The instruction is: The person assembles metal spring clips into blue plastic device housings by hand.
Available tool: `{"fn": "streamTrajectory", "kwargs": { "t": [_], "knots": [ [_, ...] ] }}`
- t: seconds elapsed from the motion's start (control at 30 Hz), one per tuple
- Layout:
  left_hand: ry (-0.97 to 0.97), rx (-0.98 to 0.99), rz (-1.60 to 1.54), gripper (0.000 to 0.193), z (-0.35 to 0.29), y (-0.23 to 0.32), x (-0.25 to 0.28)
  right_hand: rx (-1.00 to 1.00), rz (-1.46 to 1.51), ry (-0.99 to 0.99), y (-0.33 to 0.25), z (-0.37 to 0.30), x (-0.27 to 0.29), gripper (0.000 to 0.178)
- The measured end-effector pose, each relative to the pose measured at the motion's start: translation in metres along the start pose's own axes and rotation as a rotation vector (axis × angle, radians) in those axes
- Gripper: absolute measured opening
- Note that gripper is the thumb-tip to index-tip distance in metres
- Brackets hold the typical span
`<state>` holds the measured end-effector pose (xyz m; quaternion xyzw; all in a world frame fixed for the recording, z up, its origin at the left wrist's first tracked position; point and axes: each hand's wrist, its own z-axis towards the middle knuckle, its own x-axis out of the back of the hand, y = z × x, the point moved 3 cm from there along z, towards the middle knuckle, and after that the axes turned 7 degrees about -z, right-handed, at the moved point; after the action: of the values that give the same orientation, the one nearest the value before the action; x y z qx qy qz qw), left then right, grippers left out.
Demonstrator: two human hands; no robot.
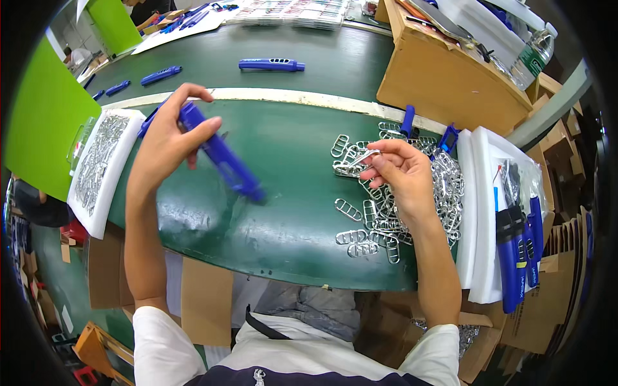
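My left hand (158, 141) holds a long blue plastic handle-like casing (228, 161) near its upper end, between the thumb and fingers. The casing tilts down to the right over the green table and is smeared by motion. Part of another blue casing (147, 123) shows behind that wrist. My right hand (409, 177) pinches a small silver metal piece (365, 156) between thumb and fingertips. It is over the left side of a pile of slotted oval metal frames (444, 186). Several loose frames (349, 209) lie left of the pile.
At left stands a white foam tray (96, 222) of small metal parts. Several blue casings (271, 65) lie beyond the pale strip (290, 96). A wooden box (444, 83) stands at back right. Another foam tray (475, 276) at right holds blue tools (508, 264).
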<state>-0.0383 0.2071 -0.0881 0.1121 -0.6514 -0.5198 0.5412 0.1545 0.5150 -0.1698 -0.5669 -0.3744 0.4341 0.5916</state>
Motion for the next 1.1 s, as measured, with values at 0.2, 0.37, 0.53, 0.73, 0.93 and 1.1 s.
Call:
{"fn": "streamTrajectory", "kwargs": {
  "t": [0.2,0.37,0.53,0.73,0.93,1.1],
  "knots": [
    [-0.066,0.014,-0.793,0.027,0.02,0.013,-0.087,0.076,0.102,-0.038,-0.001,-0.003,0.005,0.021],
    [-0.219,-0.116,-1.07,0.017,0.019,-0.008,-0.122,0.175,0.118,0.077,0.003,0.001,0.006,0.019],
    [-0.262,-0.375,-0.755,0.027,0.012,-0.012,-0.135,0.126,0.128,0.116,0.007,0.0,0.001,0.019],
    [-0.266,-0.121,-0.892,0.027,0.005,-0.015,-0.145,0.192,-0.293,0.24,0.011,-0.001,-0.002,0.018],
    [-0.23,-0.039,-0.949,0.03,-0.001,-0.006,-0.145,0.421,-0.473,0.247,-0.008,-0.004,0.004,0.014],
    [-0.338,0.085,-1.029,0.035,-0.002,-0.006,-0.147,0.577,-0.681,0.168,-0.023,-0.008,0.006,0.02]
  ]
}}
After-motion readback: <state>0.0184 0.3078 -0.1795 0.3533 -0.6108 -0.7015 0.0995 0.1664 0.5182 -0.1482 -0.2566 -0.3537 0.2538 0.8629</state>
